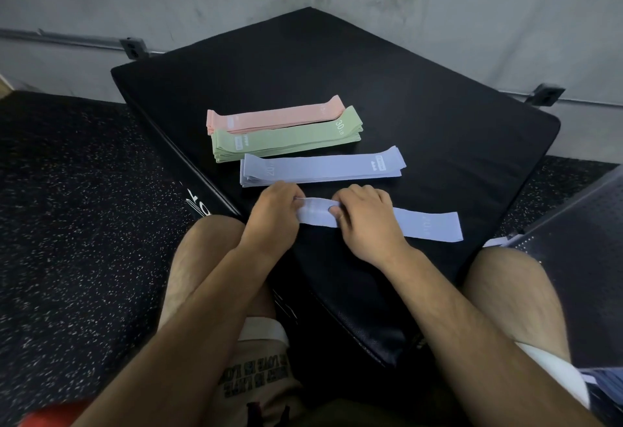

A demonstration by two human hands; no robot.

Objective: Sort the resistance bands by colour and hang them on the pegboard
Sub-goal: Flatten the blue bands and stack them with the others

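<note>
Head view: black padded box [438, 116], top face, carrying three sorted stacks near its left edge: pink stack [276, 118] farthest, green stack [286, 140] touching it on the near side, lavender stack [323, 169] just beside the green and nearest the person. One loose lavender band [428, 226] lies flat along the near edge, apart from the stacks. Left hand [274, 212] pinches its left end with curled fingers; right hand [364, 221] pinches it just beside, thumb against the fabric.

Blk box [438, 116] w/ pink stack [276, 118], green stack [286, 138], lilac stack [323, 167], loose lilac band [428, 226].
</note>
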